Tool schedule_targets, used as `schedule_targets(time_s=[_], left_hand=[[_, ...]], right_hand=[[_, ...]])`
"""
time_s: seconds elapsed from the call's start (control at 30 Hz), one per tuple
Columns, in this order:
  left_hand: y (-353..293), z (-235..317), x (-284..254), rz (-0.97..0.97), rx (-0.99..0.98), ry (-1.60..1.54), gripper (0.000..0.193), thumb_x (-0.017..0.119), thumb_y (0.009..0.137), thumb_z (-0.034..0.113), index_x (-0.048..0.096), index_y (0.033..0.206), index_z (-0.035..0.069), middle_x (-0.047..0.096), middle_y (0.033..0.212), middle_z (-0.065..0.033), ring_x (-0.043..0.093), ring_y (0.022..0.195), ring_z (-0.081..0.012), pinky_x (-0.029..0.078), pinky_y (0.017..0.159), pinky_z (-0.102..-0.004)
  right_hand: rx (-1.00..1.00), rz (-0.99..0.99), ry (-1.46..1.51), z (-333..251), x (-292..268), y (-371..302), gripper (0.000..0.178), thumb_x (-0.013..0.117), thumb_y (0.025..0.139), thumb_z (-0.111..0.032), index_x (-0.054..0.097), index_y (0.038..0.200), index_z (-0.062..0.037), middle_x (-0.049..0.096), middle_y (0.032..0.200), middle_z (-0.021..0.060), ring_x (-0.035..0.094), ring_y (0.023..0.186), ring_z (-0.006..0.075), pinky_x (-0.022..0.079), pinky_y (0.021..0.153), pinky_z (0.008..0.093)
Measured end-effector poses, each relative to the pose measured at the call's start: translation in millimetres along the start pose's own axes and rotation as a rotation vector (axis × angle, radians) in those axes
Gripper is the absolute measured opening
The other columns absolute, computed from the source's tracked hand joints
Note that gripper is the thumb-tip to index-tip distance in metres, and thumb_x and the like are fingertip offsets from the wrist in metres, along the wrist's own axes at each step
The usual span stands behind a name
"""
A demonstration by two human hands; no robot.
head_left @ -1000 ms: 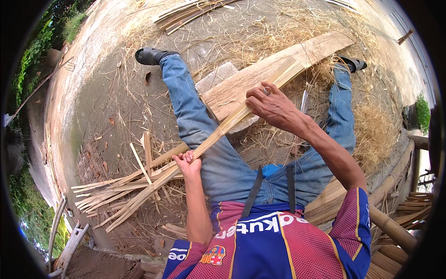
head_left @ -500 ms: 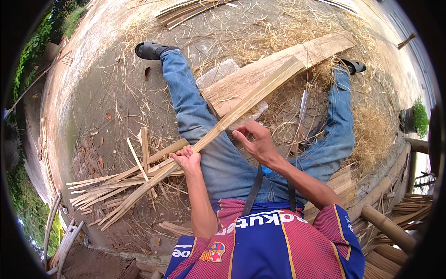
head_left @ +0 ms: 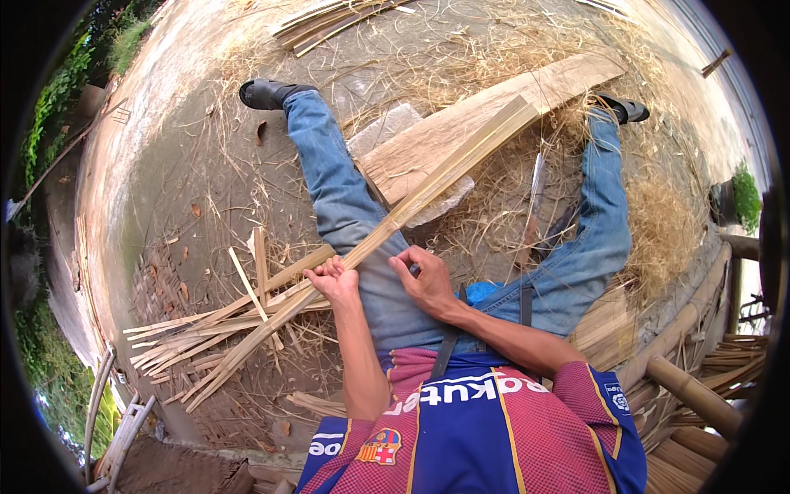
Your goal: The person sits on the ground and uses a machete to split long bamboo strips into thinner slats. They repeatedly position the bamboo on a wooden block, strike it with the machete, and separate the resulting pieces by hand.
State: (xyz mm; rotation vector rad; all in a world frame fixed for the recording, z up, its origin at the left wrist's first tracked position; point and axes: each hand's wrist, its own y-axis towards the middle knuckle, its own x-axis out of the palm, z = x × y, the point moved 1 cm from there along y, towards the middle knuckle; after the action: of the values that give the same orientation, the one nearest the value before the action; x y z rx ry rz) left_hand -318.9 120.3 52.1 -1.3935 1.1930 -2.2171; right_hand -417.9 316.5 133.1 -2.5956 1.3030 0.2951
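Note:
A long bundle of pale split bamboo strips [head_left: 453, 175] slants across my left thigh, its far end above a wide wooden board [head_left: 494, 109]. My left hand [head_left: 336, 278] is wrapped round the bundle near my left knee, thumb pointing outward. Behind that hand the strips fan out toward the ground at the lower left. Over my left thigh, just right of the bundle, my right hand [head_left: 426, 284] is loosely curled, thumb and forefinger apart. I see nothing held in it, though its palm is hidden.
A long-bladed knife [head_left: 537, 185] lies among shavings between my legs. Grey stone blocks [head_left: 385, 132] sit by the board. More bamboo strips [head_left: 329, 25] lie at the far side, and bamboo poles [head_left: 691, 395] stand at the right. Curly shavings [head_left: 658, 239] cover the ground.
My right hand has moved left and toward my body, over my left thigh. My left hand keeps its hold on the bamboo strips, which have barely moved.

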Motion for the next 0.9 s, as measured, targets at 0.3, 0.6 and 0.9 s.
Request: schedule_targets(time_s=[0.3, 0.6, 0.9], left_hand=[[-8.4, -4.9, 6.0, -0.007, 0.034, 0.008, 0.063, 0.035, 0.104, 0.059, 0.030, 0.059, 0.017, 0.016, 0.048, 0.0024, 0.015, 0.043, -0.0139, 0.019, 0.040, -0.0261], [-8.3, -4.2, 4.9, -0.014, 0.019, -0.007, 0.061, 0.036, 0.105, 0.059, 0.030, 0.060, 0.017, 0.015, 0.048, 0.0026, 0.015, 0.043, -0.0135, 0.018, 0.040, -0.0258], [-8.8, -4.8, 4.2, -0.011, 0.030, -0.005, 0.060, 0.038, 0.104, 0.058, 0.031, 0.061, 0.017, 0.016, 0.049, 0.0028, 0.015, 0.043, -0.0134, 0.018, 0.041, -0.0263]], right_hand=[[0.072, 0.138, 0.187, -4.3, -8.3, 34.6, 0.028, 0.070, 0.094, -0.026, 0.070, 0.090, 0.0012, 0.070, 0.077, 0.0112, 0.067, 0.074, 0.0159, 0.051, 0.067, 0.0322], [0.052, 0.132, 0.174, -1.3, -3.1, 6.4, 0.024, 0.069, 0.093, -0.024, 0.068, 0.092, -0.0003, 0.070, 0.082, 0.0110, 0.065, 0.072, 0.0182, 0.050, 0.063, 0.0329], [-0.012, 0.149, 0.116, -9.5, -7.9, 27.2, 0.023, 0.069, 0.093, -0.024, 0.068, 0.092, -0.0006, 0.068, 0.082, 0.0124, 0.064, 0.072, 0.0199, 0.050, 0.066, 0.0346]])
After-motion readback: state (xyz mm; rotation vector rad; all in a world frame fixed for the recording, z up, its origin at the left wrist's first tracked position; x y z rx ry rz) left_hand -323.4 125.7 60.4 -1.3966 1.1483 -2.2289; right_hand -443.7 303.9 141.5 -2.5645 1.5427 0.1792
